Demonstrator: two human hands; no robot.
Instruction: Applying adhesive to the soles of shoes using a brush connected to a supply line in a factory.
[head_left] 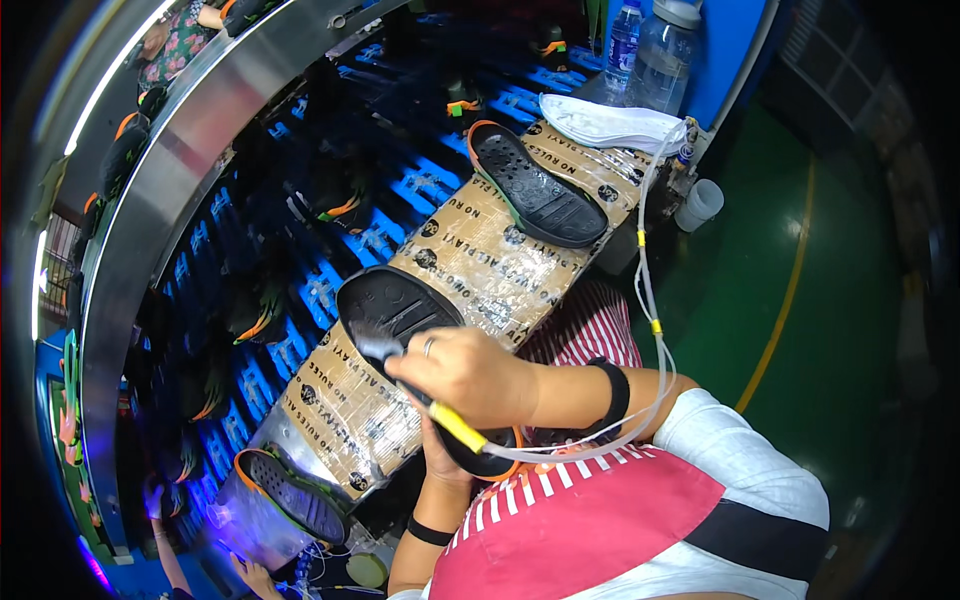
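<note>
Right hand [468, 375]: clamped on yellow-handled brush [440, 412], bristles on black sole [400, 315].
Left hand [445, 455]: gripping sole's heel from below.
Workbench [470, 265] far corner: second sole [535, 185].

Position: head-worn, above the person's own chest, the left of a side-by-side pair.
Facing: steeply down onto the cardboard-covered bench [480, 270] and the conveyor [170, 190] beyond.
Nearness: close (the forearms fill the lower middle).
Lens: fisheye; straight edges bow toward the rim.
Shared view: none, only one picture here.
</note>
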